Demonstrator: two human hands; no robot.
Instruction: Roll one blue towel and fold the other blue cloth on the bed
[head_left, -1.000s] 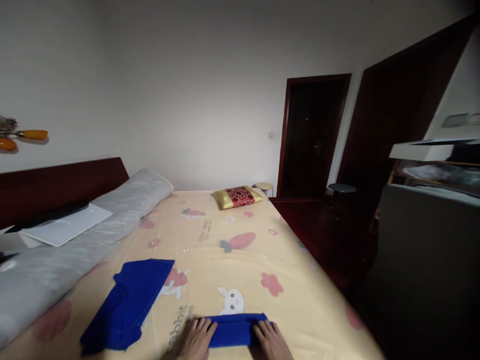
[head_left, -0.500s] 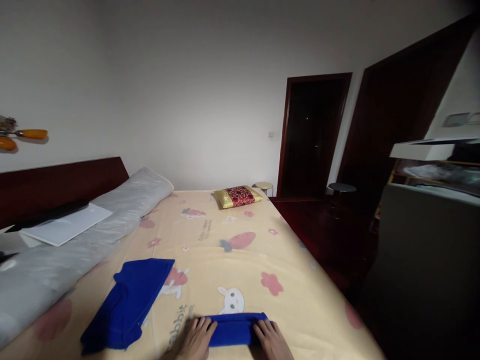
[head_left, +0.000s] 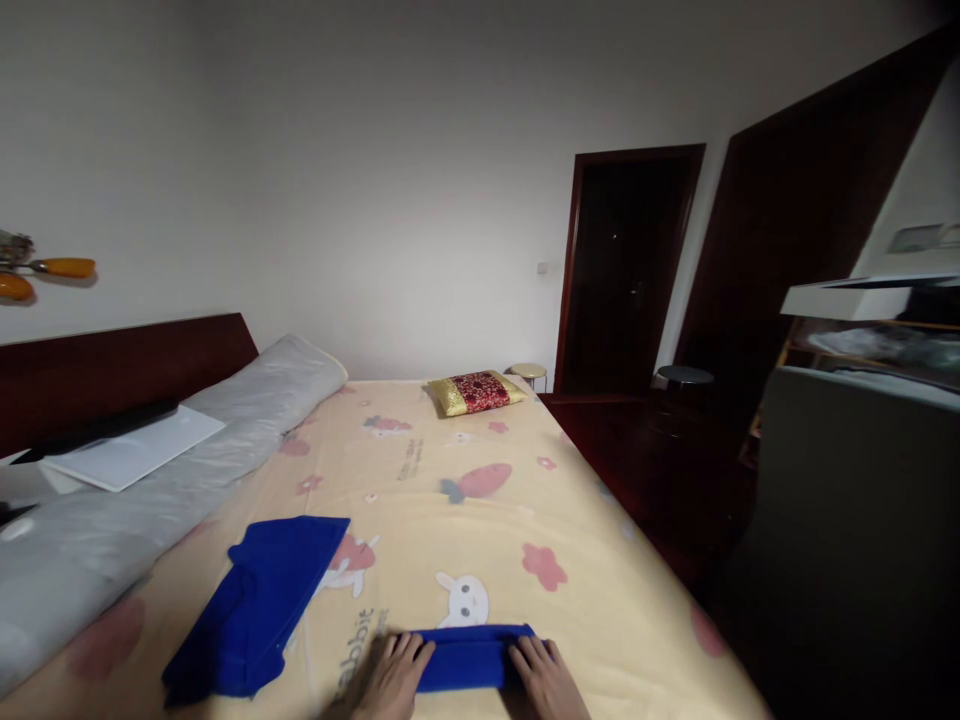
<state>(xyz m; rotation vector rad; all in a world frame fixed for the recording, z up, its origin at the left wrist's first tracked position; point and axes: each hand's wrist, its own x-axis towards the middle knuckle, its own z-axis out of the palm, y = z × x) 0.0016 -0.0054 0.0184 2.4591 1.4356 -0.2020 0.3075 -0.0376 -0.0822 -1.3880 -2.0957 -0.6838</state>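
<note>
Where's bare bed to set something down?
Free: the patterned sheet between the blue strip and the gold-and-red cushion, out to the sheet's right edge. Crowded: near left, the larger blue cloth, then the grey roll; near middle, left hand and right hand on the strip.

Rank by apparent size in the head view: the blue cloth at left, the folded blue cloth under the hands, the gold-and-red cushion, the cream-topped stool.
Blue cloth at left
Folded blue cloth
Gold-and-red cushion
Cream-topped stool
The last two sit farther off.
</note>
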